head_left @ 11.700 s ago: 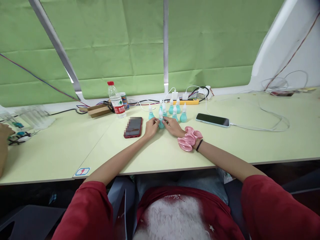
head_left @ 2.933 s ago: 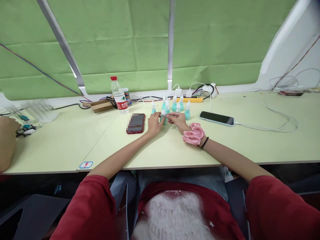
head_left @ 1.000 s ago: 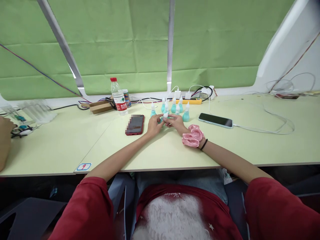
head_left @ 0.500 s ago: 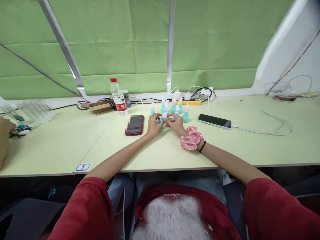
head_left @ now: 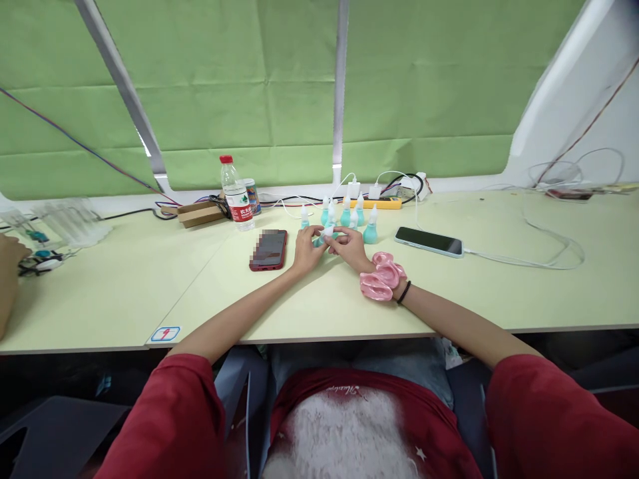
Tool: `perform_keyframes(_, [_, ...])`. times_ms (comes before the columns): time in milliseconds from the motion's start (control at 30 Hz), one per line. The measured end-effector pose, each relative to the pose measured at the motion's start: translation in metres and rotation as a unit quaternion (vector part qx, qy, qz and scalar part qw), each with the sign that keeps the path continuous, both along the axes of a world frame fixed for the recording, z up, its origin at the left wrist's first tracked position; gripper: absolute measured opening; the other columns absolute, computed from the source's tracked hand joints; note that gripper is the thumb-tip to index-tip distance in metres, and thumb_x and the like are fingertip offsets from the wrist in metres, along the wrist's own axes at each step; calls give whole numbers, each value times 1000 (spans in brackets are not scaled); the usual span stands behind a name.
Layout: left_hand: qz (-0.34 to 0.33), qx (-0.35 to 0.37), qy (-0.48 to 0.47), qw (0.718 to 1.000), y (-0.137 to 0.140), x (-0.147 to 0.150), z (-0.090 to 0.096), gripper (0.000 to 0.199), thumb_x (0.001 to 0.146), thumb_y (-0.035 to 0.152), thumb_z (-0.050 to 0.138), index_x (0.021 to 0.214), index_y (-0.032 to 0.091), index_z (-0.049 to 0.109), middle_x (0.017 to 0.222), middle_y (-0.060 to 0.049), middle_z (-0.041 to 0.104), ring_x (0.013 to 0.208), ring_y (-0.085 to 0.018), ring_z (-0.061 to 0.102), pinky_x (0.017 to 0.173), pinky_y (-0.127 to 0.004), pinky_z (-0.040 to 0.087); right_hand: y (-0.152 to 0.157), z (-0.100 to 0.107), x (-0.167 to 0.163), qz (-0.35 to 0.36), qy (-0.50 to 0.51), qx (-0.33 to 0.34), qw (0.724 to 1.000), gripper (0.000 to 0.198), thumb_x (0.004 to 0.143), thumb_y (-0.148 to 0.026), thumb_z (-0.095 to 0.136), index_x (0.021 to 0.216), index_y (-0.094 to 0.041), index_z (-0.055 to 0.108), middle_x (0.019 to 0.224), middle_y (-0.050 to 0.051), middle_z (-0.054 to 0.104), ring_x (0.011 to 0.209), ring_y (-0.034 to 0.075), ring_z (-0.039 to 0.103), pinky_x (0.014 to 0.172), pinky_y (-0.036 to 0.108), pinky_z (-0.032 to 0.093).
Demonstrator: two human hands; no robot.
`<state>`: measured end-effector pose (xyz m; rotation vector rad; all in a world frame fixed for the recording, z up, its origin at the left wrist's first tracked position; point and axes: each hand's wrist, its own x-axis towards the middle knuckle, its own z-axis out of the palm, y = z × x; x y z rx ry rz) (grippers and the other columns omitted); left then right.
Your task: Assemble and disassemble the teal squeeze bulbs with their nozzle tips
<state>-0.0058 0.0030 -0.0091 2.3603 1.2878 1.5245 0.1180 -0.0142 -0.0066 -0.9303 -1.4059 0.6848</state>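
Observation:
My left hand (head_left: 308, 253) and my right hand (head_left: 352, 251) meet at the middle of the table. Their fingers are closed around a small nasal aspirator bulb (head_left: 329, 231), teal with a whitish top, largely covered by the fingers. Just behind stand several more aspirators of the same teal colour with pale pointed tips, among them one aspirator (head_left: 370, 233) to the right of my right hand and another (head_left: 345, 215) farther back. A pink scrunchie (head_left: 382, 283) and a dark bracelet (head_left: 404, 293) sit on my right wrist.
A red-cased phone (head_left: 269, 250) lies left of my hands; a second phone (head_left: 429, 242) on a white cable lies right. Behind are a water bottle (head_left: 237, 196), a can (head_left: 252, 193), a cardboard tray (head_left: 202, 213) and a yellow tool (head_left: 387, 203). Another person's hand (head_left: 10, 256) shows far left.
Almost nothing differs. My right fingers shift slightly at the aspirator bulb, which stays in the same place.

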Motion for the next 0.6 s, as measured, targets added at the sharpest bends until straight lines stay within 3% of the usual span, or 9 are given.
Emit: perform_keyframes(600, [-22, 23, -15, 999, 1, -1, 3, 3, 71, 20, 56, 71, 18, 54, 76, -2, 58, 79, -18, 49, 69, -28, 40, 7, -7, 2, 3, -25, 26, 999, 41, 60, -47, 62, 83, -14, 55, 42, -3, 54, 38, 13, 54, 40, 21, 43])
